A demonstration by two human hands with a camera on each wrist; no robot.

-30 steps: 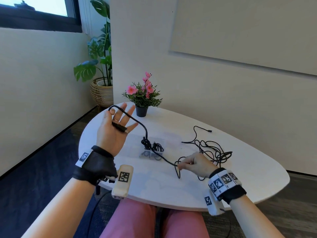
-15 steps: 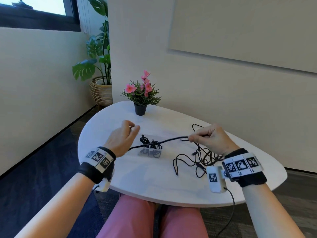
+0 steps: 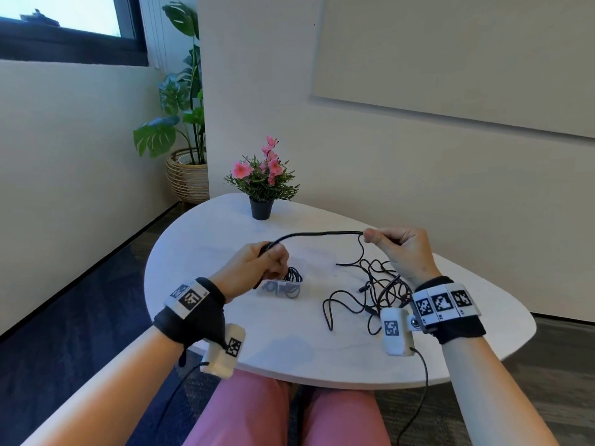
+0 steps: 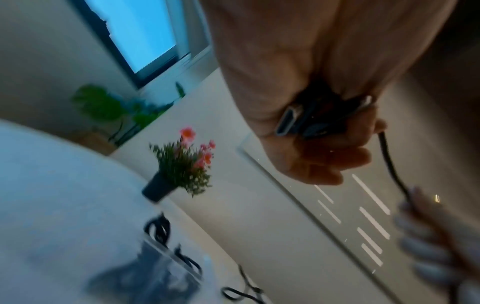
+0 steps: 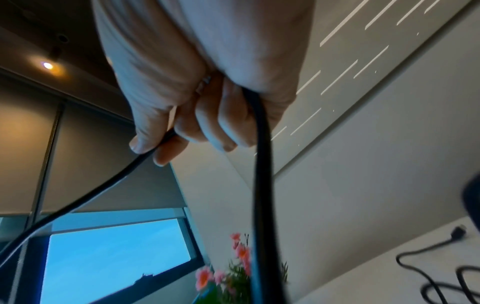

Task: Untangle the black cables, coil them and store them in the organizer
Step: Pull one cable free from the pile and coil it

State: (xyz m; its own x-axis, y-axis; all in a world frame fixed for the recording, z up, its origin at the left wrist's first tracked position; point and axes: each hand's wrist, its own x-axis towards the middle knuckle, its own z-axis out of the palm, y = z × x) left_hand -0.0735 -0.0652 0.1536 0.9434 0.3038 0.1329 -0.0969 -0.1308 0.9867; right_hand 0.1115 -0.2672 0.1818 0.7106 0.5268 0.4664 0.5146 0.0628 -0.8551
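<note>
A black cable (image 3: 318, 234) stretches in the air between both hands above the white table (image 3: 289, 342). My left hand (image 3: 257, 265) grips its plug end; the metal connector (image 4: 289, 119) shows at the palm. My right hand (image 3: 399, 249) pinches the cable (image 5: 262, 185) between thumb and fingers, and the rest hangs down into a tangled pile of black cables (image 3: 376, 291) on the table. A clear plastic organizer (image 3: 280, 286) sits under my left hand with a coiled black cable (image 3: 293, 275) in it.
A small potted plant with pink flowers (image 3: 262, 185) stands at the table's far edge. A large leafy plant in a woven basket (image 3: 186, 175) stands on the floor by the wall. The table's near edge (image 3: 322, 378) is over my lap.
My left hand closed from open palm onto the plug and came down over the organizer. My right hand rose off the table with the cable, drawing it taut, then arched, between the hands.
</note>
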